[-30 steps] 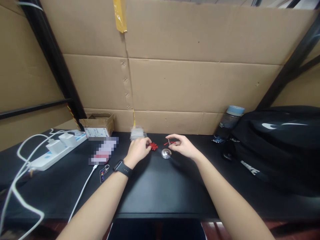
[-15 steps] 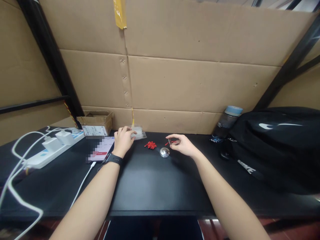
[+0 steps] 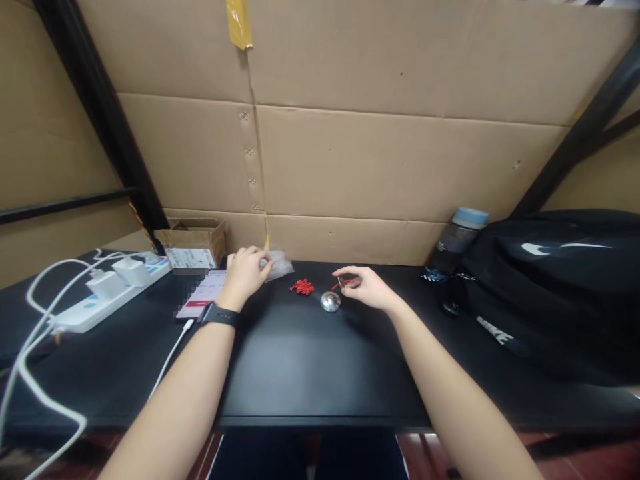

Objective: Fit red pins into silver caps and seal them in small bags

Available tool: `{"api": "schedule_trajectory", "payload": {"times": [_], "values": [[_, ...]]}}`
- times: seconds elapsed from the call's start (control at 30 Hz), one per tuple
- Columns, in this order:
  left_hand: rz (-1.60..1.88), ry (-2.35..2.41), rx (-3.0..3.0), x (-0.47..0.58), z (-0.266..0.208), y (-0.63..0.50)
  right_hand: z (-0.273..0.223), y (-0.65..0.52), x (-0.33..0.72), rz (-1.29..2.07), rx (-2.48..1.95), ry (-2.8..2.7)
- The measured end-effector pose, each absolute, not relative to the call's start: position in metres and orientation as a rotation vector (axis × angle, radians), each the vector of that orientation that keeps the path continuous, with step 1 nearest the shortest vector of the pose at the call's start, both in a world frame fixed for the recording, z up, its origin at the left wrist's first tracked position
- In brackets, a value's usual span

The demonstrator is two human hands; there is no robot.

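My left hand (image 3: 247,275), wearing a dark wristband (image 3: 221,315), reaches to the back of the table. Its thumb and fingers are closed on the near-left edge of a clear plastic bag (image 3: 281,264). Thumb and index finger of my right hand (image 3: 366,288) pinch a small thin piece (image 3: 341,282), too small to name; a bit of red cord (image 3: 345,285) shows by those fingers. Just left of that hand, a shiny round metal piece (image 3: 331,302) lies on the black table (image 3: 320,373). A bunched red cord (image 3: 302,287) rests between my two hands.
On the left are a white power strip (image 3: 85,319) with plugs and cables, a phone (image 3: 201,297) and an open cardboard box (image 3: 197,240). A bottle (image 3: 453,243) and a black backpack (image 3: 555,300) stand right. Cardboard (image 3: 350,167) walls the back.
My left fingers have closed more on the plastic bag, which has shifted and crumpled slightly. My right hand keeps its pinch almost in place. The view has tilted a little.
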State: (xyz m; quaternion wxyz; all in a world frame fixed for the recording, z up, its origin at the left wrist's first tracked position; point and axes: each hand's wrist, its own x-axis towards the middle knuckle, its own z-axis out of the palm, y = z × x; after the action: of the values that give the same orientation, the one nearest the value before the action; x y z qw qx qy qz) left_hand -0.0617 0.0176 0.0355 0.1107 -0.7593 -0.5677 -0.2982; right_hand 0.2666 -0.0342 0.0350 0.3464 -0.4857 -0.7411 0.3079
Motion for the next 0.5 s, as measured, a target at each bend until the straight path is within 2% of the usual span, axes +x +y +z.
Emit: {"api": "schedule_trajectory", "payload": {"times": [0.2,0.4,0.5], "values": [[-1.027,-1.452,-2.800,-0.054,0.058,-0.007,0.038,-0.035,0.267,0.774,-1.264,-1.937],[-0.624,-1.268,-3.216,-0.026,0.046,-0.021,0.039,-0.037,0.267,0.767,-1.251,-1.939],[-0.590,-1.164,-3.210,-0.017,0.040,-0.022,0.039,-0.038,0.266,0.755,-1.254,-1.968]]}}
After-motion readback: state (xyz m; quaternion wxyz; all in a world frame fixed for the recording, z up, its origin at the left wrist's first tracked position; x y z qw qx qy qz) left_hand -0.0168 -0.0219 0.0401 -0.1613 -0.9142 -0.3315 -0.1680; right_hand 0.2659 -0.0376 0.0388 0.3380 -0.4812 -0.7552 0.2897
